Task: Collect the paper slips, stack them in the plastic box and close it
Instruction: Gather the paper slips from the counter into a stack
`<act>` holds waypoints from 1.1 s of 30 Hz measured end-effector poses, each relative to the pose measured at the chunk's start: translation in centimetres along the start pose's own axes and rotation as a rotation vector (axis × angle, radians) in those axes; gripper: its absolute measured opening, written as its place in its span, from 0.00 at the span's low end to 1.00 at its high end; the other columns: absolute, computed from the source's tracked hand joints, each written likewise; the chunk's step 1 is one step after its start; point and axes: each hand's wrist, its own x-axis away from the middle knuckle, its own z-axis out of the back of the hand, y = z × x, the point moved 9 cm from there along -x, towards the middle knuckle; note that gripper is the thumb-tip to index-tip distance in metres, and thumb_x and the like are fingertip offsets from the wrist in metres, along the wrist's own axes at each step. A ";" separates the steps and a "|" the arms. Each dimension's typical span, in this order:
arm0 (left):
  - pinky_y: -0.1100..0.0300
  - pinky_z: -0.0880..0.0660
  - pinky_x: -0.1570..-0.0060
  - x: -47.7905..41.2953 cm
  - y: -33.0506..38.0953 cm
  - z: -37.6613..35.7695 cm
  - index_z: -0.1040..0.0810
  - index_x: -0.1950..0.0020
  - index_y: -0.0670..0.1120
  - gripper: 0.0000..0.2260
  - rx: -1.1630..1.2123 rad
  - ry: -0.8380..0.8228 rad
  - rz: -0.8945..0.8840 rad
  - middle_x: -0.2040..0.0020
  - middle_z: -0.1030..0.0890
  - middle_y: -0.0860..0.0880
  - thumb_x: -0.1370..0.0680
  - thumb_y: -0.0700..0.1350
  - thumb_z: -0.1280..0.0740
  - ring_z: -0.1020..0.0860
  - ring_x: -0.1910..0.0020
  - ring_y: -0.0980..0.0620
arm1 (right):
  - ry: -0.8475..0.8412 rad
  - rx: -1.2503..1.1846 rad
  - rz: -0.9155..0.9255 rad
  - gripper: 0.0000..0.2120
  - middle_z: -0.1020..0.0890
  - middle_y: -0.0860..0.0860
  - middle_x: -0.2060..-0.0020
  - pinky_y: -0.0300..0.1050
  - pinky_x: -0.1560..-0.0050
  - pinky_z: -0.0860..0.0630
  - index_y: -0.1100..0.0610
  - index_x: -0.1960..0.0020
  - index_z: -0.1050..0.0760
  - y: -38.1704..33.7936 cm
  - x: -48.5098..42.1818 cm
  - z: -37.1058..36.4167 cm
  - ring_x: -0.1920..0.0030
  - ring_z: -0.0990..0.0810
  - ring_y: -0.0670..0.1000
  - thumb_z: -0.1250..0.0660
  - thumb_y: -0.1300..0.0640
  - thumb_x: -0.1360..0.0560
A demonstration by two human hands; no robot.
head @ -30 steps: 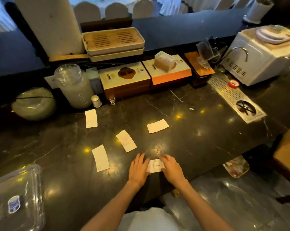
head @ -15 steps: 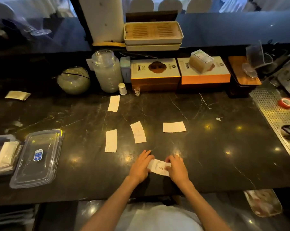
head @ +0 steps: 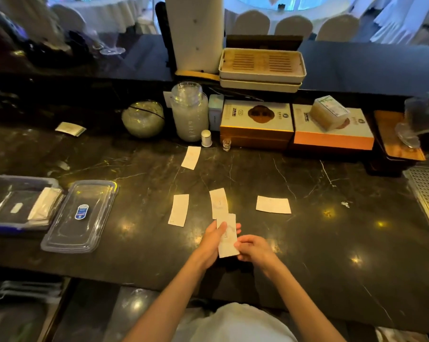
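Both hands hold one white paper slip (head: 227,236) upright above the dark marble counter: my left hand (head: 212,241) grips its left edge, my right hand (head: 252,248) its lower right corner. More slips lie flat on the counter: one just beyond the held slip (head: 218,201), one to its left (head: 178,209), one to the right (head: 273,204), and one farther back (head: 191,157). The clear plastic box (head: 18,201) sits at the far left with papers inside. Its clear lid (head: 81,215) lies beside it, blue sticker up.
Along the back stand a round glass bowl (head: 143,118), a plastic jar (head: 189,112), a small white cap (head: 206,138), two orange gift boxes (head: 256,124), and stacked trays (head: 261,67). A perforated metal drain tray (head: 428,193) lies at the right edge. A folded paper (head: 70,128) rests far left.
The slip was lifted off the counter and turned from lying crosswise to standing lengthwise between my hands. The camera view shifted left, bringing the box and lid fully into view.
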 end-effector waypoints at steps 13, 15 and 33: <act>0.39 0.27 0.35 -0.2 2.1 2.9 0.34 0.29 0.45 0.16 0.106 0.115 0.025 0.37 0.22 0.36 0.17 0.45 0.42 0.21 0.46 0.40 | 0.443 0.834 0.218 0.19 0.25 0.59 0.32 0.54 0.31 0.30 0.61 0.30 0.27 -12.8 -6.5 13.1 0.32 0.27 0.60 0.37 0.64 0.21; 0.39 0.28 0.36 -0.4 2.2 2.8 0.33 0.30 0.45 0.15 0.106 0.126 0.022 0.38 0.22 0.35 0.17 0.45 0.42 0.21 0.48 0.40 | 0.393 0.996 0.218 0.23 0.29 0.58 0.28 0.53 0.27 0.34 0.60 0.26 0.32 -12.7 -7.6 12.9 0.27 0.33 0.59 0.37 0.63 0.21; 0.52 0.20 0.55 -0.7 2.0 5.5 0.34 0.28 0.39 0.20 0.105 0.264 0.098 0.38 0.22 0.35 0.17 0.48 0.43 0.19 0.51 0.43 | 0.419 0.658 0.215 0.07 0.17 0.52 0.53 0.52 0.48 0.21 0.53 0.49 0.24 -10.4 -5.9 7.5 0.49 0.18 0.55 0.29 0.54 0.24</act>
